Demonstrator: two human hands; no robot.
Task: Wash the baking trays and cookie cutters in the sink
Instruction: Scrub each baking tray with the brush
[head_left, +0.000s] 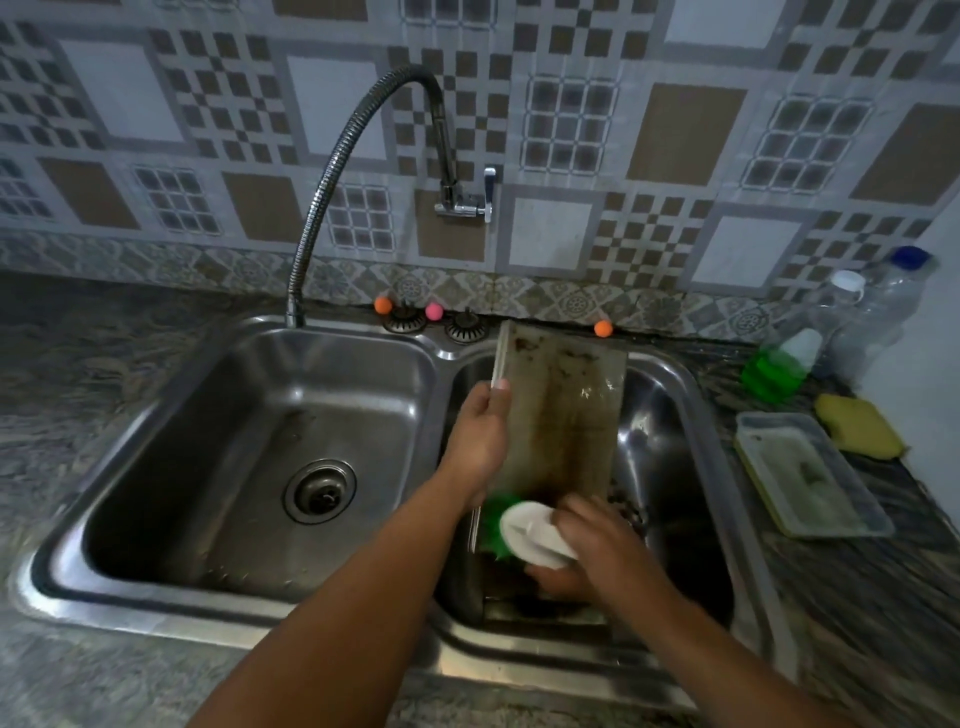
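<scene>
A stained metal baking tray (563, 400) stands tilted in the right basin of the double sink (691, 395), its top edge leaning toward the wall. My left hand (480, 436) grips the tray's left edge. My right hand (597, 545) holds a white scrub brush with green bristles (524, 530) against the tray's lower part. The hand is blurred. More dark metal pieces lie in the basin under the tray, partly hidden; I cannot tell what they are.
The left basin (260, 457) holds only its drain. A flexible faucet (332, 171) arches over it. On the right counter sit a clear plastic tray (810, 478), a yellow sponge (860, 426), a green soap bottle (779, 371) and clear bottles (878, 306).
</scene>
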